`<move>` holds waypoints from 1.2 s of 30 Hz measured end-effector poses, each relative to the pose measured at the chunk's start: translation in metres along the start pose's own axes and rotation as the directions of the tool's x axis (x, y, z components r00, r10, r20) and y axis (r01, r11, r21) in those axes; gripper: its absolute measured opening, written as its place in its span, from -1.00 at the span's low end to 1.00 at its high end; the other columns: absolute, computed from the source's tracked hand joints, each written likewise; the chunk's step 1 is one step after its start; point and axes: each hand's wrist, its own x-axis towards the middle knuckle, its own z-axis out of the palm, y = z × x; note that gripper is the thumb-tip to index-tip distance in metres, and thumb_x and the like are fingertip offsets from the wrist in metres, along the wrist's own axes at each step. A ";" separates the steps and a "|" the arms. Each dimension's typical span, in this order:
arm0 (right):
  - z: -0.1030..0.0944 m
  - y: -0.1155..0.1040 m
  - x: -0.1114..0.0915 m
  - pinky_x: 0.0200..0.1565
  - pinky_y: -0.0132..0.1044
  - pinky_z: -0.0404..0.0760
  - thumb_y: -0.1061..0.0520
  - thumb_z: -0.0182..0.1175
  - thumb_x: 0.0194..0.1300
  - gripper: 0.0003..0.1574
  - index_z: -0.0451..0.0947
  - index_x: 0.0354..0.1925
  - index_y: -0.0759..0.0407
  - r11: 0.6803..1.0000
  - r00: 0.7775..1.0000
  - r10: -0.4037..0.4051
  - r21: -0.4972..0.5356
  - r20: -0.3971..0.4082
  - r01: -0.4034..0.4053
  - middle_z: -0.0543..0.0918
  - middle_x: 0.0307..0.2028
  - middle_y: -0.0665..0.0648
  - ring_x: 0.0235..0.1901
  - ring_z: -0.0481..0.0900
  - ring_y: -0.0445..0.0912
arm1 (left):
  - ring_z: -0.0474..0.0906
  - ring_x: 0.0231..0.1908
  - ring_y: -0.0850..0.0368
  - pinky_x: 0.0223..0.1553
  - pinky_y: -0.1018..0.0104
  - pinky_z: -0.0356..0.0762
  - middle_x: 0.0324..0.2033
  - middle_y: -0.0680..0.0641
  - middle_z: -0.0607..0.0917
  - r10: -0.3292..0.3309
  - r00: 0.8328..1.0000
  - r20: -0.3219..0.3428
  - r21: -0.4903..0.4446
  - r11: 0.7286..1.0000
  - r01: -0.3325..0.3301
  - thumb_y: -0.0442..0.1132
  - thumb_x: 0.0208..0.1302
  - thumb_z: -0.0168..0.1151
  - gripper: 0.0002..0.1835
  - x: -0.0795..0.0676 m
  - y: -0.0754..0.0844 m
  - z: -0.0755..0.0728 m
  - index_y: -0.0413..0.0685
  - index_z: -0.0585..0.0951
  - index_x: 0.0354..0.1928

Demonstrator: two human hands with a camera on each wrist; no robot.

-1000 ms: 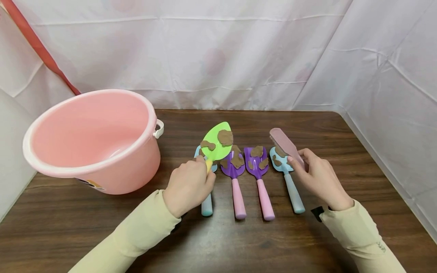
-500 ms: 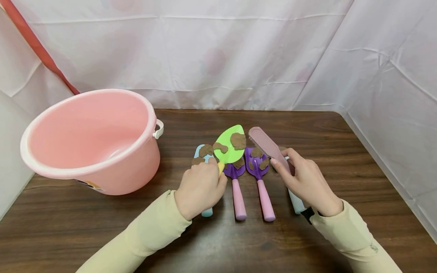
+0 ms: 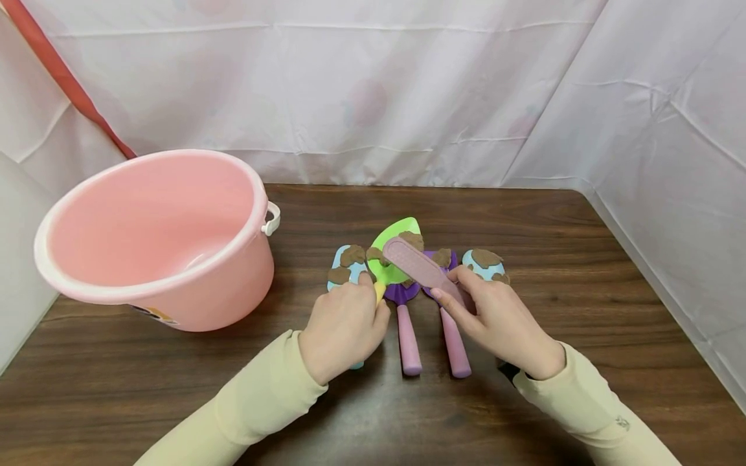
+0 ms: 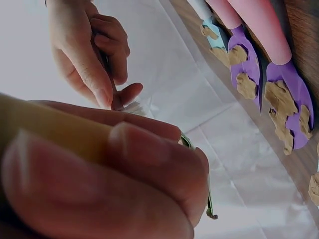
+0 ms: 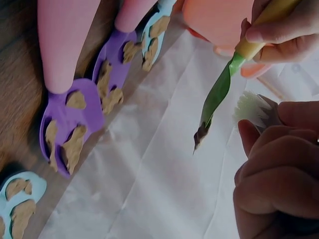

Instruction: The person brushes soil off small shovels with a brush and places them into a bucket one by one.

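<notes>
My left hand (image 3: 340,327) grips the yellow handle (image 5: 271,22) of a green trowel (image 3: 402,226), its blade raised over the other trowels and smeared with brown clay-like lumps (image 3: 412,240). In my right hand (image 3: 504,327) is a pink scrub brush (image 3: 416,265), pinched between thumb and fingers, pale bristles (image 5: 250,110) facing the green blade and overlapping it in the head view. Two purple trowels with pink handles (image 3: 409,343) lie side by side beneath. A light blue trowel lies at each end of the row, left (image 3: 337,262) and right (image 3: 473,262), both with brown lumps.
A large pink bucket (image 3: 233,272) with a white handle joint (image 3: 272,220) stands at the left. Dark wood table (image 3: 553,226) surrounds the trowels. White sheeting (image 3: 373,77) hangs behind and at the right side, with a red strip at upper left.
My right hand has brought the brush leftward from over the right blue trowel to the green blade. The left hand has carried the green trowel a little to the right.
</notes>
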 end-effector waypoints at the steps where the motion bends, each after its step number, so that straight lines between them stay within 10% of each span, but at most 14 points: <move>1: 0.001 -0.001 0.000 -0.65 -0.49 0.20 0.10 0.21 0.29 -0.85 0.48 -0.21 0.11 1.000 1.000 -0.003 0.001 0.007 0.003 0.23 -0.69 -0.18 -0.70 0.12 -0.41 | 0.30 -0.77 0.15 -0.74 0.17 0.36 -0.78 0.01 0.34 0.005 1.000 -0.006 0.000 1.000 -0.005 -0.29 0.09 0.12 -0.85 -0.001 0.000 0.000 -0.17 0.37 -0.50; 36: 0.013 0.005 0.011 -0.67 -0.48 0.13 0.04 0.18 0.32 -0.77 0.36 -0.39 0.09 0.999 0.994 -0.001 -0.040 0.106 0.006 0.13 -0.73 -0.17 -0.73 0.08 -0.37 | 0.28 -0.76 0.16 -0.74 0.23 0.30 -0.78 0.03 0.34 0.001 0.999 0.052 -0.013 1.000 0.000 -0.26 0.14 0.13 -0.83 -0.009 0.001 -0.003 -0.26 0.47 -0.41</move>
